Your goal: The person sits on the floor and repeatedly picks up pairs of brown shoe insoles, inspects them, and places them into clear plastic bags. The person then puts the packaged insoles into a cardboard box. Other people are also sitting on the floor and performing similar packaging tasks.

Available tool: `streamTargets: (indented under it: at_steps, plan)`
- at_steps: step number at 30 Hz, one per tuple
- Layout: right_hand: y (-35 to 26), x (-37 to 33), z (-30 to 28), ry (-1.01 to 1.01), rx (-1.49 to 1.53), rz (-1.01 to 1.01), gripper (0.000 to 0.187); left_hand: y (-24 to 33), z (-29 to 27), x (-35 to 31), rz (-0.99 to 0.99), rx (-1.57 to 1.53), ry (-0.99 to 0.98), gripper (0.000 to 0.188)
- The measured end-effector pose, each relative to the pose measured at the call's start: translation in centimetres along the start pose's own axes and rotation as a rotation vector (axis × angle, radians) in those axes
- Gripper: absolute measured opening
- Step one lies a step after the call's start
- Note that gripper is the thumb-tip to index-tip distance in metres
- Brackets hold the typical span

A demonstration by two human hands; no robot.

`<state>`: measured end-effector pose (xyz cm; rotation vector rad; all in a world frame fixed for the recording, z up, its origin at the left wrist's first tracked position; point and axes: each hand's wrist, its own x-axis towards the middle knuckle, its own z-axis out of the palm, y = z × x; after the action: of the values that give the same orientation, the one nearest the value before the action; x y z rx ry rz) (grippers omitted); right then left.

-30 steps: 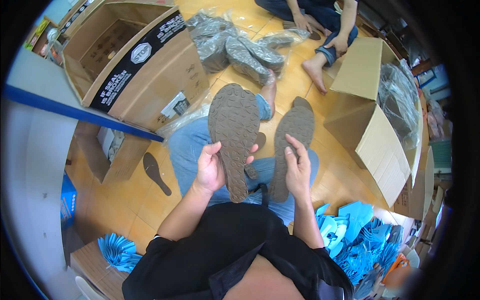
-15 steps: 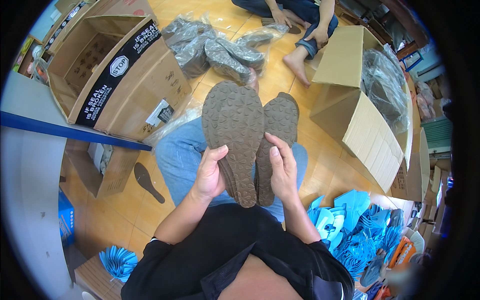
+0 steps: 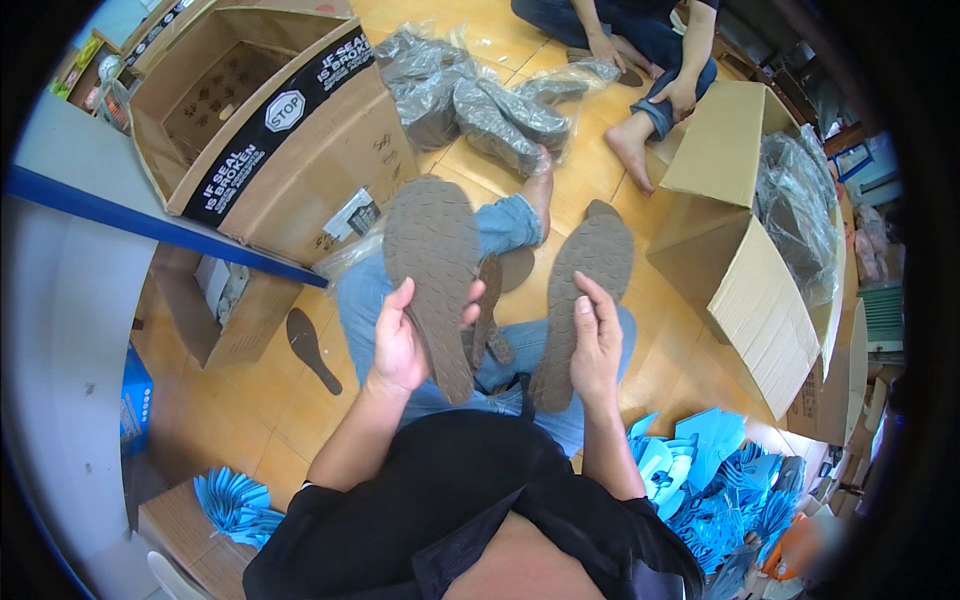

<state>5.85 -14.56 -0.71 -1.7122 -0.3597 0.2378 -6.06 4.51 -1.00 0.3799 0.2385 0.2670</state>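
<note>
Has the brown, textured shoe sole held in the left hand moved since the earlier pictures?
Yes: the brown, textured shoe sole in the left hand has moved left, closer to the dark, flat sole lying on the yellow tiled floor.

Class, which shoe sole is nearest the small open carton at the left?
The dark sole on the floor, with no hand on it; the left hand and right hand hold other soles, farther off.

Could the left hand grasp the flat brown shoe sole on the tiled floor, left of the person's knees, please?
Probably not yet: the left hand holds a brown patterned shoe sole, though nothing visible covers the flat brown floor sole.
</note>
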Motion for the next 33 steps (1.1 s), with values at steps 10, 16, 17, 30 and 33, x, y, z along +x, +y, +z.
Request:
streamTargets:
  at_steps: [10, 16, 17, 30, 33]
  plan:
    - [-1.9, -1.1, 0.7, -0.111, 0.260, 0.042, 0.053, -4.4, 4.6, 1.6, 0.002, 0.482, 0.016, 0.056]
    - [-1.6, 0.5, -0.3, 0.093, 0.208, -0.098, 0.074, -3.5, 4.5, 1.6, -0.132, -0.070, -0.234, 0.049]
    - [-1.4, 0.4, -0.1, 0.050, 0.211, -0.078, 0.077, -3.8, 4.6, 1.6, -0.095, 0.123, -0.124, 0.048]
    - [-0.4, 1.0, -1.1, 0.033, 0.292, -0.041, 0.078, -3.9, 3.2, 2.0, 0.019, 0.249, -0.073, 0.063]
    - [-0.4, 0.9, -0.8, 0.003, 0.342, -0.027, 0.076, -4.0, 4.0, 2.0, 0.003, 0.208, -0.110, 0.065]
